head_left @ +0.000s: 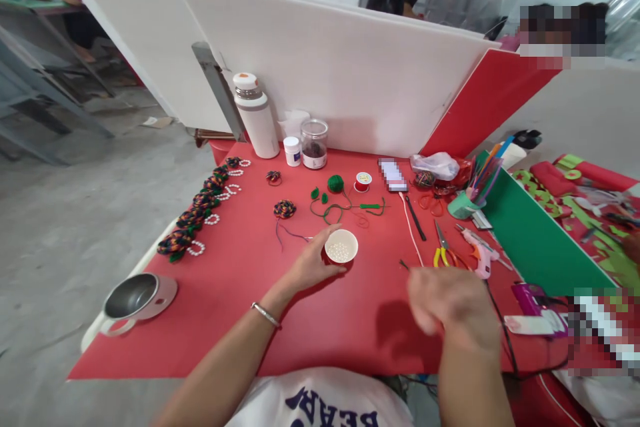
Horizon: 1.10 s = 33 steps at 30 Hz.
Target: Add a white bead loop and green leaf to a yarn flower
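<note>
On the worktop (pixel 325 340), my left hand (pixel 311 265) grips the cup (pixel 342 236); a tilt could spill its beads (pixel 340 253). My right hand (pixel 453 297) is blurred: I can't tell its grip.

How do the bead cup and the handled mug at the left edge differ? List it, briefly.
The bead cup is white inside; the mug is dark grey inside.
The mug has a side handle; the bead cup shows none.
The left hand holds the bead cup; neither hand touches the mug.
Both are round and open-topped.
</note>
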Each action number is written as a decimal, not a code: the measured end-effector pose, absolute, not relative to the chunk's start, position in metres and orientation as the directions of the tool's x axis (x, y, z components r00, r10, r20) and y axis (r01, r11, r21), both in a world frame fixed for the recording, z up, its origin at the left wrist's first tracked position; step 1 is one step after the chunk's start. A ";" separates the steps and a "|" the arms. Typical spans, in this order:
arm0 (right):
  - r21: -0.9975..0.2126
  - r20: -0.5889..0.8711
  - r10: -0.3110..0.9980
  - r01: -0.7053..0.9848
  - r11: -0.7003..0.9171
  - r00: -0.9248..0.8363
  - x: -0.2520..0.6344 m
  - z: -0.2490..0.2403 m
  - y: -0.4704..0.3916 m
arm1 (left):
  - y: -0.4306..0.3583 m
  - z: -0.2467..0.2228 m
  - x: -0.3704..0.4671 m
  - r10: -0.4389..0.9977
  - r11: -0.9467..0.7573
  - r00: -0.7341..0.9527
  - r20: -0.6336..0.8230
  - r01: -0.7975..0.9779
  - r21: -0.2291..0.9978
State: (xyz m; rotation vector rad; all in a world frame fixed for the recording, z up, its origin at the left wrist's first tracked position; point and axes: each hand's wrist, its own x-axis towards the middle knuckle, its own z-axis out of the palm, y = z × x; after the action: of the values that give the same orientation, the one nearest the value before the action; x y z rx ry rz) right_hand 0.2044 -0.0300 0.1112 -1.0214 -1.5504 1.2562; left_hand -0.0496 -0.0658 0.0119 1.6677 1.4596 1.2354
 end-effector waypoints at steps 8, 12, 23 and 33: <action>-0.948 0.019 0.896 0.277 0.157 -0.443 0.162 0.057 -0.003 | -0.065 0.018 -0.046 0.904 -0.282 -0.138 0.405 0.521 0.806; -0.835 0.095 0.921 0.474 0.280 -0.377 0.169 0.037 0.014 | -0.065 0.015 -0.045 0.901 -0.279 -0.121 0.417 0.574 0.770; -0.417 0.103 0.940 0.844 0.337 -0.325 0.161 0.036 0.055 | -0.062 0.007 -0.035 0.950 -0.189 -0.129 0.285 0.489 0.852; -0.694 0.108 0.961 0.673 0.255 -0.253 0.147 0.013 0.073 | -0.063 0.011 -0.043 0.957 -0.223 -0.088 0.277 0.389 0.894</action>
State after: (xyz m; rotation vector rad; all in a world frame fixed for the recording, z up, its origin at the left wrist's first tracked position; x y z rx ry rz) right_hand 0.1473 0.0728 0.0135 -1.4785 -2.0079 0.7208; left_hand -0.0434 -0.0634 0.0113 1.6271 1.4725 1.3061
